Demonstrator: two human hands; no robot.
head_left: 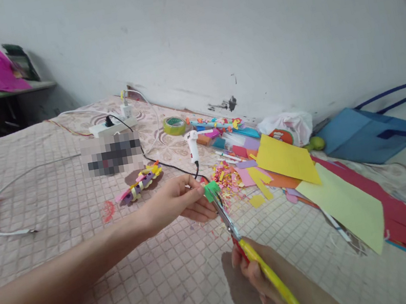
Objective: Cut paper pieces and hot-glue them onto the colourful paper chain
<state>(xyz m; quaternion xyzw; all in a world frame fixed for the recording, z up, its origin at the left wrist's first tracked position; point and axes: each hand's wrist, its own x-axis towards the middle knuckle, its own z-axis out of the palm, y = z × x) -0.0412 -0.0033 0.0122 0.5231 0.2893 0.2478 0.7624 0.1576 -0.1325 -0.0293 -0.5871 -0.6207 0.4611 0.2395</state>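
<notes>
My left hand (180,202) pinches a small green paper piece (211,191) above the quilted bed surface (84,234). My right hand (260,272) grips scissors (241,239) with yellow and red handles. The blades point up and reach the green piece from below. Both hands are closed on what they hold.
Coloured paper sheets (285,159), scraps (226,176), a white glue gun (192,146), a tape roll (174,125) and pens lie by the wall. A power strip (113,127) with cables, a white cable (5,206), a paper craft (140,182) and a blue bag (363,133) are around.
</notes>
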